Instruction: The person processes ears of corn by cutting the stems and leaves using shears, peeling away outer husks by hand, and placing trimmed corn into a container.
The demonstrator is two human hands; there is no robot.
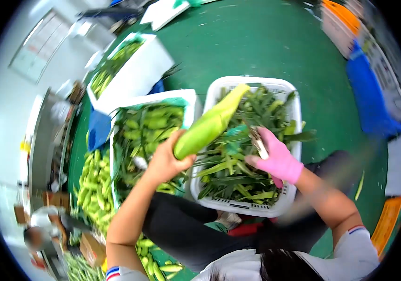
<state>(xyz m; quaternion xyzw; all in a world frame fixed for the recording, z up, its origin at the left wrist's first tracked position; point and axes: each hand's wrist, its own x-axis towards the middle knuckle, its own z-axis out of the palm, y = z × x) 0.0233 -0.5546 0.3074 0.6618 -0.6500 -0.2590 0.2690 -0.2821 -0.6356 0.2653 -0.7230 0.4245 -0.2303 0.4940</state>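
Dark hair [282, 268] below; left hand [167, 160] (forearm slanting) grips tilted corn [207, 129].

On the pale wall [11, 107] hangs — a white board [40, 44].

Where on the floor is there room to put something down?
The widest bare patch of green floor is beyond the white basket, between the tall foam box and the blue sheet. It's crowded on the left, with the corn pile against the nearer foam box.
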